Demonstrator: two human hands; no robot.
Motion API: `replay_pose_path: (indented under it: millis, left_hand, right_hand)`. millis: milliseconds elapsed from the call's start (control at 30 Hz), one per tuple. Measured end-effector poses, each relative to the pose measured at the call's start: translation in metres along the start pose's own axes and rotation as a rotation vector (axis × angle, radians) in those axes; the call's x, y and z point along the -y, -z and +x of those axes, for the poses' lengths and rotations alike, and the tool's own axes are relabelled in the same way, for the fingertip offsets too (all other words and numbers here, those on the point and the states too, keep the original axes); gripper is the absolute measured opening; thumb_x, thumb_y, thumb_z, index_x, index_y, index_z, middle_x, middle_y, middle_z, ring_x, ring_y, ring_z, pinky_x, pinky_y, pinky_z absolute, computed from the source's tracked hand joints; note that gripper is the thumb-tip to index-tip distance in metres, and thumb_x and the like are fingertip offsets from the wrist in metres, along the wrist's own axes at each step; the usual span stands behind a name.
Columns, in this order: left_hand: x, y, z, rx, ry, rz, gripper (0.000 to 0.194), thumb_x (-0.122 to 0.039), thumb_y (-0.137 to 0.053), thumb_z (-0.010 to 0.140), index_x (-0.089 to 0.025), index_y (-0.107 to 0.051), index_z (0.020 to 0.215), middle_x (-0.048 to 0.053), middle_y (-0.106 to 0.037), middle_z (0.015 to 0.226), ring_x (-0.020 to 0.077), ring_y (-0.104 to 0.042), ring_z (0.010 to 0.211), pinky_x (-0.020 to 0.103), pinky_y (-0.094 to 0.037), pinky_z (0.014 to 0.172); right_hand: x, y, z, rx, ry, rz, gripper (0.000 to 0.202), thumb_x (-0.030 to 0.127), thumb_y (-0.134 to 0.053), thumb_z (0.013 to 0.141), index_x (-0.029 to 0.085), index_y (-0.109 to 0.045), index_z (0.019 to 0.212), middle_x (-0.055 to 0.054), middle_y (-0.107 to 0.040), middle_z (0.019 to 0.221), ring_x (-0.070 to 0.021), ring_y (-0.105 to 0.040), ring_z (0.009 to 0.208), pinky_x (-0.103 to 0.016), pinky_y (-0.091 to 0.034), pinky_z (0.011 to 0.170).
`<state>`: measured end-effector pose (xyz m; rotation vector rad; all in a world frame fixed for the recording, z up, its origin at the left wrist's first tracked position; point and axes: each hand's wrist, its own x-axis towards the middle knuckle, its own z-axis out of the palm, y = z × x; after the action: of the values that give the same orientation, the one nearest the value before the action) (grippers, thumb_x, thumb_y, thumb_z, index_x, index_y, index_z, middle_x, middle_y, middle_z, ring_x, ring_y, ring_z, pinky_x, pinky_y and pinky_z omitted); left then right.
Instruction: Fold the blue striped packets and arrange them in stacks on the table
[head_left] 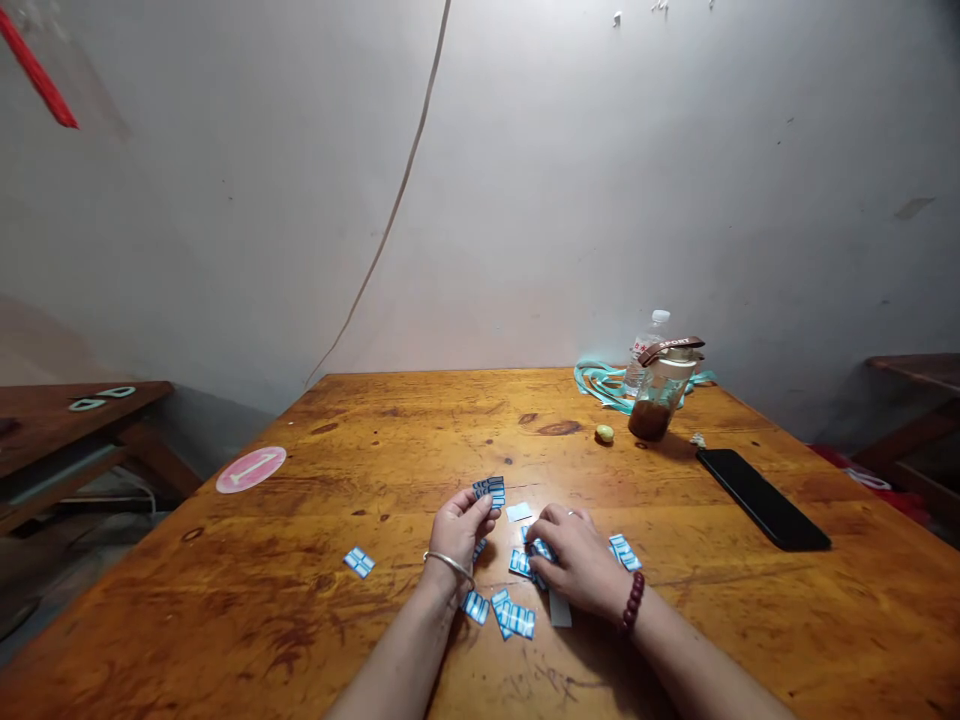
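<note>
My left hand (461, 530), with a silver bangle at the wrist, is closed on a few small blue-and-white cards (490, 488) that stick up past the thumb. My right hand (574, 550), wearing a dark red bead bracelet, has its fingers curled down over blue-and-white cards (520, 562) on the table; its fingertips partly hide them. Around the hands lie several loose cards: an overlapping group (516, 616) in front, one card (359, 562) off to the left, and another (624, 551) behind the right wrist. Plain white backs show on a card (518, 512) between the hands.
On the wooden table (420, 430) a black phone (761, 497) lies at the right. Behind it stand a brown-filled cup (661, 400) and a clear bottle (639, 350) beside a teal strap (600, 385). A small yellow-green object (604, 434) sits nearby. A pink number sticker (251, 469) marks the left side.
</note>
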<state>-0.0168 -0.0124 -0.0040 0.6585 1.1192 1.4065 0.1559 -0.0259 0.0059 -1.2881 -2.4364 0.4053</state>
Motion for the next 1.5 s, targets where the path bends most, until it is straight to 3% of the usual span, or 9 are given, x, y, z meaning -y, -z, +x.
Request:
replay_pose_path:
  millis: [133, 367, 500, 733, 933, 1133, 1333, 1400, 1500]
  left_hand:
    - [0.001, -0.001, -0.001, 0.014, -0.001, 0.004, 0.021, -0.025, -0.071, 0.056, -0.014, -0.058, 0.069, -0.004, -0.059, 0.059, 0.0055, -0.057, 0.053, 0.012, -0.044, 0.046]
    - [0.003, -0.003, -0.002, 0.013, -0.006, 0.009, 0.022, -0.025, -0.071, 0.055, -0.014, -0.057, 0.067, -0.004, -0.057, 0.058, 0.0058, -0.057, 0.052, 0.012, -0.044, 0.046]
    - [0.003, -0.003, -0.003, 0.014, -0.006, 0.011, 0.022, -0.025, -0.072, 0.055, -0.014, -0.057, 0.067, -0.004, -0.058, 0.058, 0.0056, -0.057, 0.052, 0.011, -0.044, 0.046]
    - [0.003, -0.002, -0.001, 0.022, -0.004, 0.03, 0.022, -0.026, -0.071, 0.055, -0.014, -0.058, 0.068, -0.004, -0.059, 0.056, 0.006, -0.057, 0.051, 0.012, -0.043, 0.046]
    - [0.002, -0.004, -0.005, 0.062, 0.043, 0.019, 0.022, -0.025, -0.071, 0.056, -0.015, -0.06, 0.072, -0.003, -0.061, 0.059, 0.0052, -0.056, 0.05, 0.011, -0.042, 0.045]
    - [0.0, -0.008, -0.015, 0.243, 0.223, -0.109, 0.016, -0.019, -0.069, 0.06, -0.014, -0.062, 0.073, 0.0, -0.062, 0.06, 0.0061, -0.056, 0.052, 0.013, -0.043, 0.047]
    - [-0.002, -0.01, -0.021, 0.322, 0.225, -0.081, 0.018, -0.019, -0.068, 0.061, -0.012, -0.065, 0.078, 0.005, -0.065, 0.074, 0.0095, -0.058, 0.061, 0.016, -0.045, 0.055]
    - [-0.001, -0.01, -0.02, 0.341, 0.206, -0.058, 0.018, -0.019, -0.068, 0.061, -0.012, -0.065, 0.077, 0.005, -0.065, 0.073, 0.0104, -0.058, 0.063, 0.017, -0.045, 0.057]
    - [0.002, -0.011, -0.019, 0.395, 0.174, -0.036, 0.018, -0.02, -0.069, 0.06, -0.012, -0.065, 0.076, 0.006, -0.065, 0.073, 0.012, -0.058, 0.064, 0.02, -0.044, 0.061]
  right_hand:
    - [0.012, -0.007, 0.003, 0.05, 0.063, -0.021, 0.025, 0.029, -0.057, 0.069, 0.023, -0.055, 0.093, -0.002, -0.051, 0.09, -0.0176, -0.044, 0.086, -0.031, -0.024, 0.078]
    - [0.02, -0.009, 0.006, 0.067, 0.049, -0.129, 0.01, 0.022, -0.05, 0.072, 0.018, -0.057, 0.078, -0.004, -0.054, 0.081, -0.0177, -0.044, 0.082, -0.032, -0.023, 0.078]
    - [0.027, -0.008, 0.003, -0.031, 0.078, -0.122, 0.016, 0.019, -0.044, 0.076, 0.017, -0.057, 0.068, -0.004, -0.055, 0.073, -0.0178, -0.043, 0.08, -0.035, -0.021, 0.082]
    - [0.015, 0.004, 0.006, -0.32, -0.071, 0.393, 0.015, 0.018, -0.045, 0.076, 0.023, -0.059, 0.076, -0.001, -0.049, 0.08, -0.016, -0.044, 0.083, -0.029, -0.033, 0.076]
    - [0.009, 0.009, 0.005, -0.48, -0.059, 0.582, 0.021, 0.017, -0.042, 0.077, 0.021, -0.06, 0.067, -0.002, -0.043, 0.074, -0.015, -0.045, 0.075, -0.026, -0.037, 0.07]
    - [0.012, 0.01, 0.004, -0.34, -0.047, 0.71, 0.02, 0.016, -0.037, 0.078, 0.018, -0.056, 0.071, 0.0, -0.051, 0.07, -0.0129, -0.048, 0.068, -0.024, -0.038, 0.065]
    - [0.011, 0.006, 0.006, -0.227, -0.087, 0.694, 0.014, 0.021, -0.04, 0.079, 0.017, -0.052, 0.074, 0.001, -0.053, 0.067, -0.0118, -0.048, 0.064, -0.022, -0.037, 0.06]
    - [0.01, 0.001, 0.005, -0.239, -0.095, 0.658, 0.016, 0.016, -0.04, 0.077, 0.018, -0.051, 0.089, 0.002, -0.053, 0.068, -0.0115, -0.048, 0.062, -0.021, -0.036, 0.059]
    - [0.008, -0.004, 0.003, -0.25, -0.099, 0.572, 0.041, 0.011, -0.038, 0.075, 0.02, -0.036, 0.115, 0.003, -0.052, 0.067, -0.0119, -0.048, 0.061, -0.022, -0.036, 0.058]
